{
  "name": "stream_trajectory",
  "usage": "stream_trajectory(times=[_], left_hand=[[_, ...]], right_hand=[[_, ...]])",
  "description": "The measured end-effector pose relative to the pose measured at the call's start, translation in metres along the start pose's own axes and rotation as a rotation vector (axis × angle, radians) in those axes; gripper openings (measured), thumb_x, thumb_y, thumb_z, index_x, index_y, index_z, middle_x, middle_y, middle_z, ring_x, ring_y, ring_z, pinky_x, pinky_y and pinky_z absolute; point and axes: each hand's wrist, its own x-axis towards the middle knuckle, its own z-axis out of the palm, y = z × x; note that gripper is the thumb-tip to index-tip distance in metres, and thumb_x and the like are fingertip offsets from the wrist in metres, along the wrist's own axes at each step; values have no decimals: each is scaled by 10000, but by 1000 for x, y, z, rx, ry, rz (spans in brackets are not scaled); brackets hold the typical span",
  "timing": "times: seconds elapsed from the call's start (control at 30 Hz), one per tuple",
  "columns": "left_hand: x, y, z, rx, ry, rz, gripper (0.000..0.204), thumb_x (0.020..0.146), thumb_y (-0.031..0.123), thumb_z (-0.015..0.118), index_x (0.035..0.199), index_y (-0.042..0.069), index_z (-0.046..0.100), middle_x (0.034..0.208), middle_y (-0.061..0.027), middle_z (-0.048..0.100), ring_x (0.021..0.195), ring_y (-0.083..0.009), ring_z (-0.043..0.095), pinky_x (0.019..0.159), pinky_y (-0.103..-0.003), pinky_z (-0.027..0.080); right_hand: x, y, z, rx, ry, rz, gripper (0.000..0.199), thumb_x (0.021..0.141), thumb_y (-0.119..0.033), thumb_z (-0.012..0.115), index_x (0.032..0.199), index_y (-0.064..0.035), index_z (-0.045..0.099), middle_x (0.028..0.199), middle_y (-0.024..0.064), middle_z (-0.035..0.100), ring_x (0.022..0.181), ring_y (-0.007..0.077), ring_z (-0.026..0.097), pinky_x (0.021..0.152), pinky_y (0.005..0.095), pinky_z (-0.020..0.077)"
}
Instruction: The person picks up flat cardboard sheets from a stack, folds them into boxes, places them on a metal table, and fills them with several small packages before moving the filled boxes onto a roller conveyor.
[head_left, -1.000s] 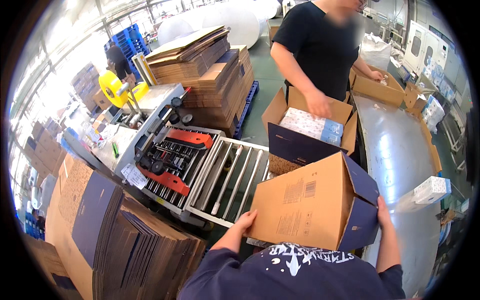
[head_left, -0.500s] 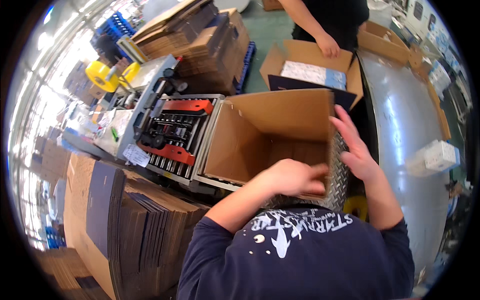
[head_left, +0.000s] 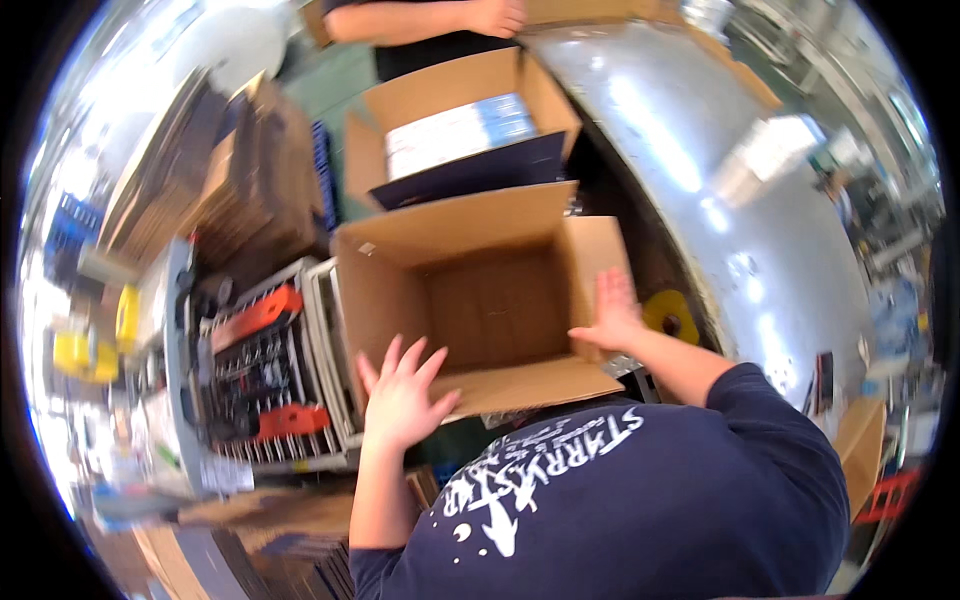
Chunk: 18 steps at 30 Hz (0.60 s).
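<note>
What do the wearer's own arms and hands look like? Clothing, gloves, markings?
Left hand and right hand: bare, no gloves, five fingers each. No watch or bracelet shows on either wrist. Forearms uncovered. Dark navy T-shirt with short, plain sleeves; white print of lettering and a fish-like shape.

Brown cardboard box [head_left: 490,300]: open top facing up, flaps unfolded, plain inner walls and bottom showing, mid-view.

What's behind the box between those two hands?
Behind the box stands another open carton with white and blue packs. The box hides the carton's lower front; the packs hide anything beneath them.
</note>
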Motion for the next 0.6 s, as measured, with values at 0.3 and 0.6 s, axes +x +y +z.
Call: stream_trajectory(times=[0.3, 0.6], left_hand=[[-22, -120, 34, -1002, 61, -173, 773, 727, 216, 724, 1361, 5, 336, 1336, -175, 452, 1285, -250, 377, 1112, -419, 127], [60, -4, 154, -314, 195, -324, 992, 568, 332, 815, 1362, -4, 324, 1231, -197, 328, 1135, -329, 385, 959, -398, 376]], right_hand=[[22, 31, -15, 635, -282, -299, 1000, 637, -57, 614, 1436, -22, 13, 1391, 281, 292, 1285, 347, 334, 1058, 333, 286], [31, 116, -130, 69, -160, -275, 603, 759, -323, 610, 1257, -25, 448, 1041, 198, 609, 961, 340, 591, 830, 413, 477]])
